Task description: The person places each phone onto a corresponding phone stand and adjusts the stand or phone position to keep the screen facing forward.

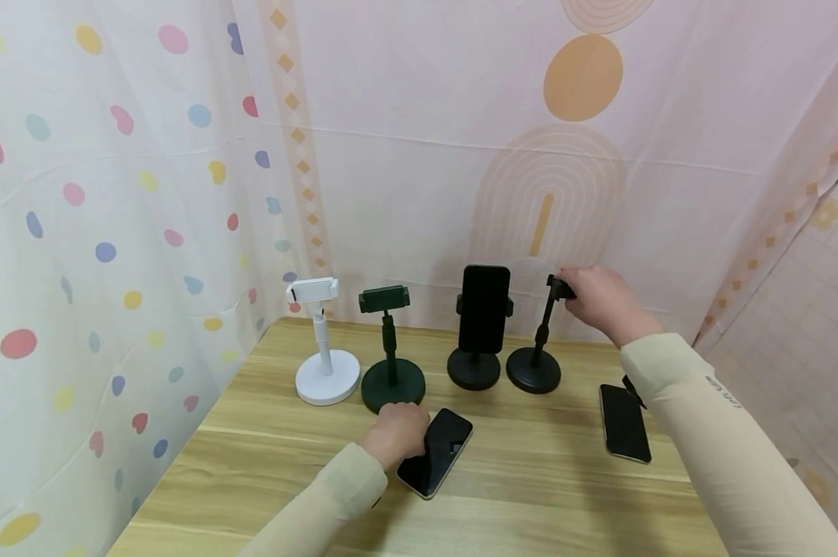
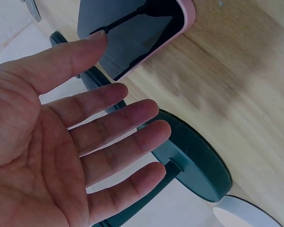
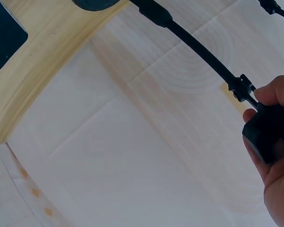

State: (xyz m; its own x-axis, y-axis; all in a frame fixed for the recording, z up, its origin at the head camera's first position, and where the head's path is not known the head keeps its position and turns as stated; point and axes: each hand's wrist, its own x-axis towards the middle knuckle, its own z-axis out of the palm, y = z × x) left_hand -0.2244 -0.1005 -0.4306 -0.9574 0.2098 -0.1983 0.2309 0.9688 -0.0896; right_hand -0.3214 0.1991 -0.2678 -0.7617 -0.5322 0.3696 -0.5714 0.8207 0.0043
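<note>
My right hand (image 1: 603,300) grips the clamp head of a black phone stand (image 1: 534,370); its round base is down on the table. In the right wrist view the thumb and fingers (image 3: 274,90) lie around the dark clamp (image 3: 262,135), below the thin neck. My left hand (image 1: 399,432) is over the left edge of a smartphone (image 1: 438,455) lying screen up. Its fingers (image 2: 118,142) are spread and relaxed in the left wrist view, holding nothing. The thumb tip overlaps the phone (image 2: 132,35) there. Behind that hand stands a dark green phone stand (image 1: 393,383).
A white phone stand (image 1: 328,377) is at the back left. Between the green and the gripped stand, another black stand (image 1: 473,373) carries an upright smartphone (image 1: 484,309). A second flat smartphone (image 1: 624,424) lies by the right sleeve. Patterned curtains (image 1: 405,193) hang behind the wooden table (image 1: 530,480).
</note>
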